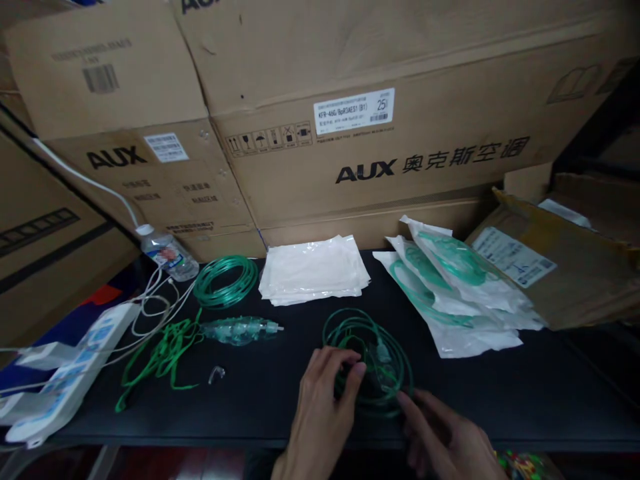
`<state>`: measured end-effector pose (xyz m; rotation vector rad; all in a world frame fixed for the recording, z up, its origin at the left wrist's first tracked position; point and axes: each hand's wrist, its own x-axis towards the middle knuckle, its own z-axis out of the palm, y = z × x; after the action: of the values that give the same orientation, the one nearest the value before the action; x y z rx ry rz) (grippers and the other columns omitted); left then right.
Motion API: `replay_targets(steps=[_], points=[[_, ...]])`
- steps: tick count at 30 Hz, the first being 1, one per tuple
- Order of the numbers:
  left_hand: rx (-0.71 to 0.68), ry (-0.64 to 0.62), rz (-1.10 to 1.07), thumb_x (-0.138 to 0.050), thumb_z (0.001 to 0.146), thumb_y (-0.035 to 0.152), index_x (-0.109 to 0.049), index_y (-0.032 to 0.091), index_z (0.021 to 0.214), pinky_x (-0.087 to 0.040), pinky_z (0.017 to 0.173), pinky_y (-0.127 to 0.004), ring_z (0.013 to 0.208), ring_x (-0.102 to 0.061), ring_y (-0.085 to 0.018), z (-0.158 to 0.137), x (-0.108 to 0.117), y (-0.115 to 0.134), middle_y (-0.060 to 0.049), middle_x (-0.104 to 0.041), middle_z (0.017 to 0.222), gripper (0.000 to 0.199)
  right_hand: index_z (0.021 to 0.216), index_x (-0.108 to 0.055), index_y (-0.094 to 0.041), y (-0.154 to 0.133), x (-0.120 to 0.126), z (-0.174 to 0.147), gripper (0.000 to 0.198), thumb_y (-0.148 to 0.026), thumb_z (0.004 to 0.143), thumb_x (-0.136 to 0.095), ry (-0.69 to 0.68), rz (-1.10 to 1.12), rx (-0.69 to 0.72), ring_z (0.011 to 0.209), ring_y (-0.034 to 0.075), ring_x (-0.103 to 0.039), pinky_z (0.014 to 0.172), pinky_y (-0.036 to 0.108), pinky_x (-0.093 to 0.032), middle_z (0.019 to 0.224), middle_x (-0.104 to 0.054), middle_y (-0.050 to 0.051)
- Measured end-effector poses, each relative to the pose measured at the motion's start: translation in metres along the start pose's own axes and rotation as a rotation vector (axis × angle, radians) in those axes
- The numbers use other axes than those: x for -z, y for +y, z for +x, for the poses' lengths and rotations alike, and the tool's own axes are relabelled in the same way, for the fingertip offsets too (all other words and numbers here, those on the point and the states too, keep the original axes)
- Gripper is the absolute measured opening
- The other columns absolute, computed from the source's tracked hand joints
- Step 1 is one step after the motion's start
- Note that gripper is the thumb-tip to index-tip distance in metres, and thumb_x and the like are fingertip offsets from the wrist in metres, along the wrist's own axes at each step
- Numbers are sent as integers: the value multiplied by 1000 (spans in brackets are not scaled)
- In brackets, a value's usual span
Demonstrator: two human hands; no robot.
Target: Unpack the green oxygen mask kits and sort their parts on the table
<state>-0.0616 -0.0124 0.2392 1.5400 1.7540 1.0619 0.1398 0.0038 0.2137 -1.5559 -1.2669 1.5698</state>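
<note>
A loose coil of green tubing [400,353] lies on the black tabletop near the front edge, with a clear plastic piece [384,377] and a pale connector [383,351] inside its loops. At the coil's left side, my left hand [327,403] has its thumb and fingertips closed on the tubing. My right hand [445,433] pinches the lower right edge of the coil; its lower fingers are blurred and partly hidden. Left of my hands lie stacked clear green plastic masks [240,329], a bunch of green cords [167,350] and a small clear bent piece [217,375].
A neat green tubing coil [226,281] lies near a plastic bottle [167,253]. White flat packets [315,270] are stacked mid-table. Several sealed packs with green contents [450,287] sit beside an opened carton [545,260]. A power strip [75,373] with cables is left; large cartons [280,180] stand behind.
</note>
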Motion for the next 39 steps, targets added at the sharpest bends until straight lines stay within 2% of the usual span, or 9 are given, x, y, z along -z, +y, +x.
replay_targets(steps=[2,5,11,19,22,25,30,35,39], points=[[-23,-17,-1,-60,99,40,-73,29,104,-49,90,-41,100,-65,-28,5,-2,4,-7,-73,103,18,95,-78,-23,-4,13,4,48,-67,79,-69,71,-256,68,41,18,-60,47,26,-47,49,-64,-1],[-44,-47,92,-62,97,46,-74,25,95,-47,87,-42,95,-64,-29,17,-9,12,-8,-72,96,24,87,-75,-25,-10,22,3,44,-67,81,-65,144,-343,160,45,17,-58,48,25,-45,53,-64,-1],[5,-137,178,-64,95,37,-72,22,71,-41,75,-39,79,-63,-27,40,-22,14,-6,-67,78,29,82,-69,-21,-17,-4,-4,46,-66,89,-59,109,-194,208,43,14,-51,45,25,-40,50,-56,-3],[35,-57,-272,-53,102,43,-72,20,81,-38,65,-28,70,-53,-17,36,-6,4,0,-57,77,36,101,-71,-17,-40,-14,13,53,-67,84,-64,178,-100,244,53,16,-59,50,26,-46,68,-68,3],[38,-101,-373,-54,101,43,-70,19,78,-38,64,-26,69,-50,-15,35,-9,4,1,-53,75,36,106,-73,-17,-51,-21,19,57,-67,81,-68,131,-35,254,71,21,-68,64,27,-54,87,-76,8],[36,-146,-362,-57,99,45,-68,19,75,-36,61,-26,67,-48,-15,34,-10,4,1,-53,73,38,103,-76,-16,-54,-26,23,54,-65,81,-72,1,104,254,90,25,-71,80,28,-55,99,-78,10],[77,-23,-267,-59,97,50,-74,20,93,-41,64,-27,70,-57,-17,46,-9,4,-1,-64,79,34,107,-76,-15,-40,-23,24,52,-59,81,-78,-30,309,95,95,24,-72,82,26,-53,100,-80,7],[25,-265,-368,-61,96,46,-80,22,110,-48,83,-30,99,-68,-24,68,-15,10,-7,-77,109,33,112,-75,-18,-23,-22,20,57,-56,72,-86,171,466,-118,116,28,-67,89,29,-56,115,-78,8],[140,-497,-683,-64,96,45,-79,21,116,-49,92,-31,110,-69,-25,74,-20,13,-8,-79,112,35,111,-75,-20,-22,-26,16,49,-54,76,-83,201,540,-118,113,29,-69,80,30,-58,116,-78,7]])
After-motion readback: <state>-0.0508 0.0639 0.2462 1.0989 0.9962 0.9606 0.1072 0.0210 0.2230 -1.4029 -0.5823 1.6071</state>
